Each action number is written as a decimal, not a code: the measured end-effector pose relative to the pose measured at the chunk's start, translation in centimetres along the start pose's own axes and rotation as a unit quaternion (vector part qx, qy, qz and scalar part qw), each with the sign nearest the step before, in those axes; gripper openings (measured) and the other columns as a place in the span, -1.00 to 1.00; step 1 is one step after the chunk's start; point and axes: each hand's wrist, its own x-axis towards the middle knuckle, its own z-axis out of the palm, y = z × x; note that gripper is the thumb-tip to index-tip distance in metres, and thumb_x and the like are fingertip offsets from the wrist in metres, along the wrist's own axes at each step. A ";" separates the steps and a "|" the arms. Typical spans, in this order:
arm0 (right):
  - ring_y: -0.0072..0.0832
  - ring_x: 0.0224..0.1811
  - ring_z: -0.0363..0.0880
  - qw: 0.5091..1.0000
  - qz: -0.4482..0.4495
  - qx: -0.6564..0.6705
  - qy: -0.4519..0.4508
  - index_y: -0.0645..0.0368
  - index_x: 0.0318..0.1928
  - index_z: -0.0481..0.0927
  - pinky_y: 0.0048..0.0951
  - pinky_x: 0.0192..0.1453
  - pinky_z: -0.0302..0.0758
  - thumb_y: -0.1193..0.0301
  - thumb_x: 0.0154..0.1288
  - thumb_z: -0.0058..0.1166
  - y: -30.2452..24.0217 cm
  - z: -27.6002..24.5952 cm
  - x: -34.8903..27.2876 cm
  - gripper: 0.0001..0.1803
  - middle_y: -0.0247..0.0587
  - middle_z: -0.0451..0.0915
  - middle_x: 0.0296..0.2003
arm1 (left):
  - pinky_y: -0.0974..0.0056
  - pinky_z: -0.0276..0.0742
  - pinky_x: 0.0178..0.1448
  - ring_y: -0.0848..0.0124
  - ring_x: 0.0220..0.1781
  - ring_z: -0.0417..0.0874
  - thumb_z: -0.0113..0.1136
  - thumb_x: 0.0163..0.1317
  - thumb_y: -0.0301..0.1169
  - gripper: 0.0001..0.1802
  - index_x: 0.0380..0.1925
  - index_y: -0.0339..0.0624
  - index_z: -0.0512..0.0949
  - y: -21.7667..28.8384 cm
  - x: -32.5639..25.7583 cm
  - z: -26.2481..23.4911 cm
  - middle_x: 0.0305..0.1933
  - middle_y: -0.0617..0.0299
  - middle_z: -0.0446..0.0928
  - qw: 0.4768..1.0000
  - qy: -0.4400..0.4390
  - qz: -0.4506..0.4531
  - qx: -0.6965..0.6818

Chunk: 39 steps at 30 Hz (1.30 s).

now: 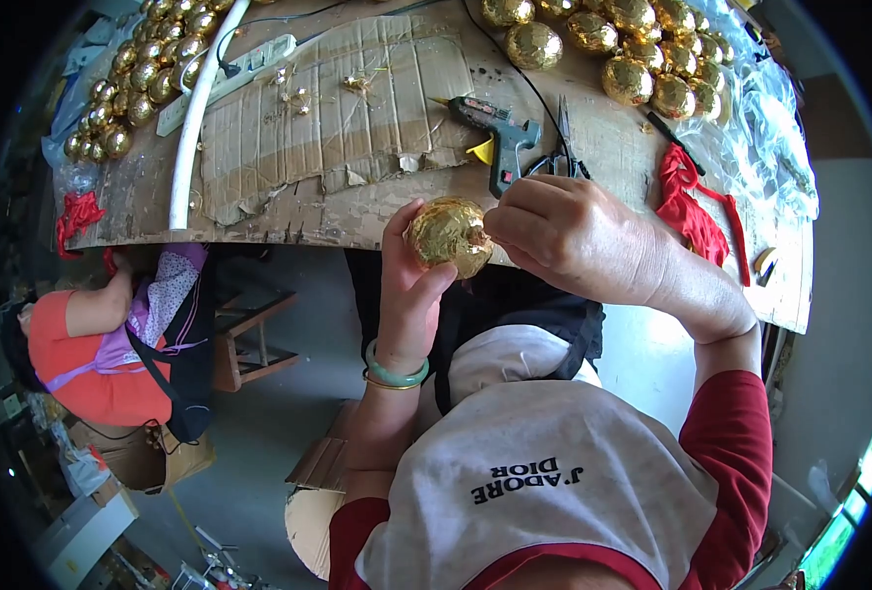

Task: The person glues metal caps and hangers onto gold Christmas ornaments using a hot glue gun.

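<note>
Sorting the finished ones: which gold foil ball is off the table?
The gold foil ball held between left hand and right hand; others lie on the table.

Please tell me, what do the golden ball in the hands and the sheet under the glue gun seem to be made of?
The golden ball looks wrapped in crinkled metallic foil: shiny, wrinkled, with bright glints. What is inside is hidden. The sheet looks like corrugated cardboard: matte brown, ribbed lines, torn ragged edges.
</note>
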 end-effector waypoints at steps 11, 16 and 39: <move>-0.29 -0.38 0.57 1.000 -0.018 0.003 -0.021 0.24 -0.24 0.55 -0.32 -0.31 0.55 0.53 0.05 0.26 0.2 0.5 0.2 -0.77 -0.21 0.45 -0.41 | 0.22 0.25 0.40 0.36 0.28 0.36 0.25 0.07 -0.46 -0.19 0.34 -0.21 0.11 -0.1 -0.1 -0.5 0.23 0.14 0.30 0.999 -0.001 0.006 0.044; -0.30 -0.38 0.61 0.982 -0.036 0.184 -0.029 0.23 -0.38 0.60 -0.36 -0.31 0.54 0.52 0.04 0.29 1.9 0.6 1.1 -0.87 -0.21 0.56 -0.48 | 0.23 0.24 0.40 0.37 0.28 0.36 0.24 0.07 -0.46 -0.20 0.34 -0.23 0.12 0.0 -0.5 -0.6 0.22 0.15 0.30 0.999 -0.017 -0.006 0.044; -0.67 -0.29 0.59 0.856 0.164 0.486 -0.060 0.25 -0.20 0.63 -0.61 -0.25 0.52 0.51 0.13 0.34 4.2 0.0 2.3 -0.78 -0.37 0.63 -0.35 | 0.19 0.55 0.14 0.26 0.23 0.49 0.05 0.32 -0.15 -0.29 0.36 -0.24 0.09 -0.1 0.3 -1.4 0.26 0.04 0.35 0.980 -0.064 -0.117 -0.144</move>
